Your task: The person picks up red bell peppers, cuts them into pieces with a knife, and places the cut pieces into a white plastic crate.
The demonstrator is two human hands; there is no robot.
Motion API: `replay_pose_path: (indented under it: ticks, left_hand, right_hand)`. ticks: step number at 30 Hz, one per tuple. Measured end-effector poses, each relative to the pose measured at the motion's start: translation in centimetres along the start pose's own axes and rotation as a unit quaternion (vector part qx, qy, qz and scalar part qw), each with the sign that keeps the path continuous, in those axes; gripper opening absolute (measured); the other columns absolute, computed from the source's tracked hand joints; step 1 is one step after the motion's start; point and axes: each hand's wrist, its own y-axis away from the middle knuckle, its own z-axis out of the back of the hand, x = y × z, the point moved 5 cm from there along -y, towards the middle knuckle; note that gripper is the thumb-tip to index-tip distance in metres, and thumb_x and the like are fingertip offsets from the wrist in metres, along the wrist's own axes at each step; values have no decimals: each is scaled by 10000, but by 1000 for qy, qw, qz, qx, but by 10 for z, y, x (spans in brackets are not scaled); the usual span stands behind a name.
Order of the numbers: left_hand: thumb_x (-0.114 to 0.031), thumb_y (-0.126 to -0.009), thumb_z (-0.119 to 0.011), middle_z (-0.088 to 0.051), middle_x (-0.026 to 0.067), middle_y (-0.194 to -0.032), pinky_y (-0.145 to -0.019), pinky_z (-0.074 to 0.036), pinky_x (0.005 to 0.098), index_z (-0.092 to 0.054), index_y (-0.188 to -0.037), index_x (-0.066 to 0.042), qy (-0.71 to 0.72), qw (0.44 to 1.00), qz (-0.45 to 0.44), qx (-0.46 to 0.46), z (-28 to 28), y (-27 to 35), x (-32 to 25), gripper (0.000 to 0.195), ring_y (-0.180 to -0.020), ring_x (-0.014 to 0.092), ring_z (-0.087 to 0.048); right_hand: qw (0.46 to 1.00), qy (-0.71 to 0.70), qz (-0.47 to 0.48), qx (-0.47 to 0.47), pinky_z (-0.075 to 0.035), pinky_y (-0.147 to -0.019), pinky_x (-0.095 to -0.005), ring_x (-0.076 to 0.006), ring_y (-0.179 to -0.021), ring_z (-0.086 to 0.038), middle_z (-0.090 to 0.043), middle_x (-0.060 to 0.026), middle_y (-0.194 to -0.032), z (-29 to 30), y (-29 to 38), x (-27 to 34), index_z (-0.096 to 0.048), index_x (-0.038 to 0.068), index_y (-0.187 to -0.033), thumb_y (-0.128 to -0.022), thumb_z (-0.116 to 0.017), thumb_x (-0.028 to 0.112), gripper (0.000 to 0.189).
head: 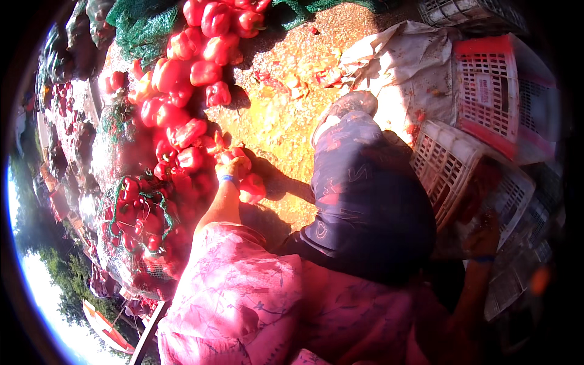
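My left hand (229,169), with a blue band at the wrist, reaches into a long heap of red bell peppers (171,109). Its fingers are closed around a red bell pepper (238,155) at the heap's edge. Just below it, another red pepper (252,188) lies on the littered ground. On the shaded right side, my right hand (483,232) is at the opening of a white slatted plastic crate (440,159). Dark red shapes, likely peppers, show inside that crate. Shadow hides the right fingers, so their grip is unclear.
A red-and-white crate (486,91) stands beyond the white one, near a crumpled pale sheet (410,59). Green netting (141,32) lies by the heap. A net sack of peppers (141,219) is at the left. My bent knee (360,182) stands between heap and crates.
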Motion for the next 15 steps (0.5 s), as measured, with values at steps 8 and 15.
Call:
replay_pose_path:
  ticks: [8, 15]
  left_hand:
    - [-258, -735, -767, -611, 87, -1147, -821, -513, 475, -532, -1248, -105, 245, 871, -153, 398, -183, 165, -206, 584, -1006, 263, -612]
    - [-228, -659, -821, -601, 81, -1097, -860, -507, 362, -504, -1287, -39, 37, 634, -295, 714, -296, 504, -317, 728, -987, 226, -596]
  right_hand:
    - [984, -36, 174, 24, -481, -540, -284, -128, -619, -581, -651, -6, -828, -71, 69, 14, -660, 85, -1089, -914, -642, 339, 308]
    - [936, 39, 348, 37, -424, -479, -250, -84, -524, -492, -591, -20, -759, -86, 123, 38, -585, 62, -953, -972, -543, 180, 127]
